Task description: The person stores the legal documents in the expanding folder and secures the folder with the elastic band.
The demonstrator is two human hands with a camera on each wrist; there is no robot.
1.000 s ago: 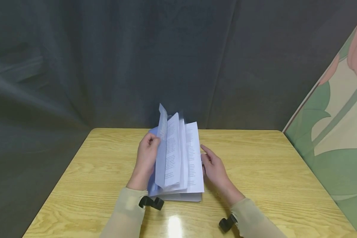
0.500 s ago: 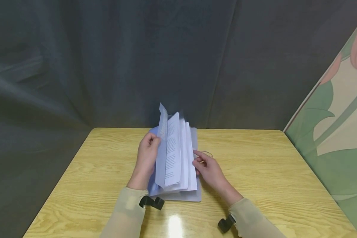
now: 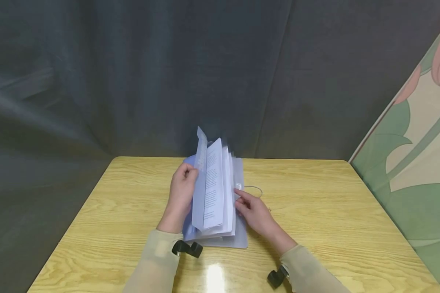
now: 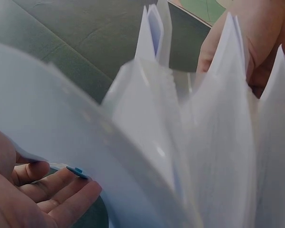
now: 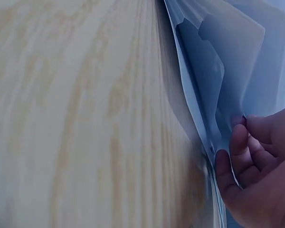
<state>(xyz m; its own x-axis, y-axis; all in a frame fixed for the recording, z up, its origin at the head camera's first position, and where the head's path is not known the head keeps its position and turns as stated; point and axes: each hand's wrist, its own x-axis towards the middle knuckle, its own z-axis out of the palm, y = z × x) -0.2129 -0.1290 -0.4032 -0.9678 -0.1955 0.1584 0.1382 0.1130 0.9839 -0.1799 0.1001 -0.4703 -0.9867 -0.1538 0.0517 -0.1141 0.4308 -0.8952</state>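
A bluish translucent expanding file folder point(image 3: 240, 241) stands fanned on the table, with printed sheets point(image 3: 213, 183) in its pockets. My left hand point(image 3: 179, 193) grips the raised cover on the left side. In the left wrist view the cover point(image 4: 57, 118) curves over the fingers, beside a small blue-green fastener point(image 4: 77, 172). My right hand point(image 3: 257, 213) is at the folder's right edge. The right wrist view shows its thumb and a fingertip pinching the edge of a translucent divider point(image 5: 237, 52). White papers point(image 4: 223, 128) stick up from several pockets.
The folder lies on a wood-grain table point(image 3: 337, 219). A thin elastic cord point(image 3: 257, 188) loops out from its right side. Behind the table hangs a dark curtain point(image 3: 220, 77), and a floral panel point(image 3: 418, 162) borders the right side.
My right hand has shifted left, and the right-hand pages have swung left towards the others, uncovering the folder's back part and the cord. The left hand stays put on the cover.
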